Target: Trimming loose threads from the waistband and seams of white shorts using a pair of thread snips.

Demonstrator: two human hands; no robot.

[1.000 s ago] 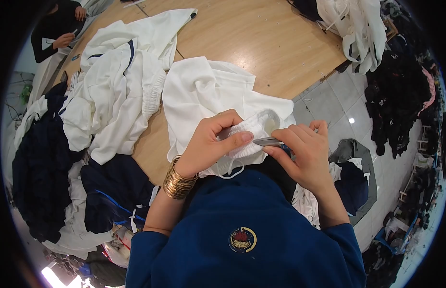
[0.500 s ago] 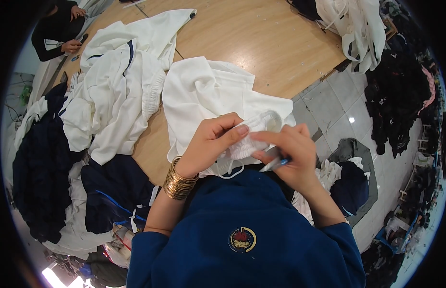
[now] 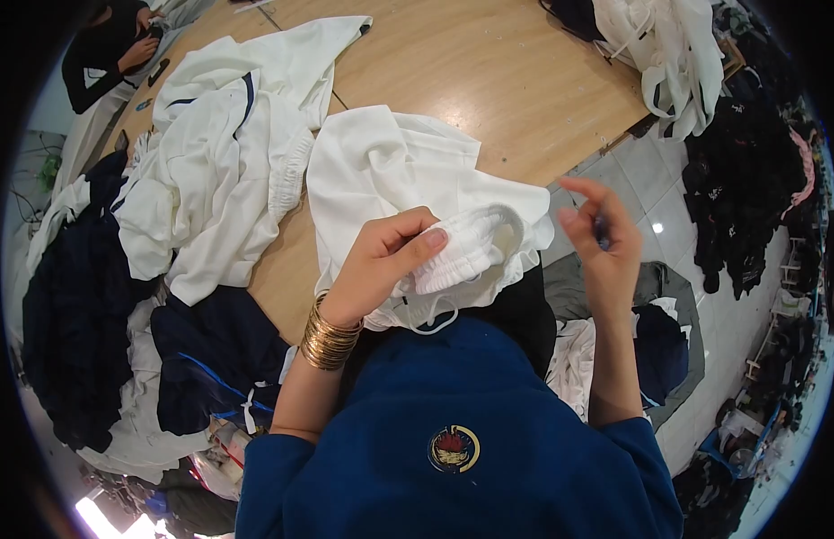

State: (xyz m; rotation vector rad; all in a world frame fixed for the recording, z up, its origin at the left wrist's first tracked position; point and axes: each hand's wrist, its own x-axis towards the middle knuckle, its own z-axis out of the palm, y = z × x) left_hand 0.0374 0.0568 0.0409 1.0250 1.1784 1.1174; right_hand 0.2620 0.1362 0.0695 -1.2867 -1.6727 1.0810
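Observation:
White pants with a gathered elastic waistband lie over the table's near edge and hang toward my lap. A white drawstring loops below the waistband. My left hand, with gold bangles on the wrist, pinches the waistband between thumb and fingers. Off to the right of the cloth, my right hand is raised, thumb and index finger apart. Its other fingers curl round small thread snips, of which only a dark bluish bit shows; the blades are hidden.
More white garments lie left on the wooden table. Dark navy clothes hang at its near left edge. White garments drape over the far right corner. Black clothes lie on the tiled floor. A co-worker stands far left.
My right hand has left the waistband and moved up and to the right, with the snips' pale blade turned out of sight. My left hand keeps its pinch, shifted slightly left.

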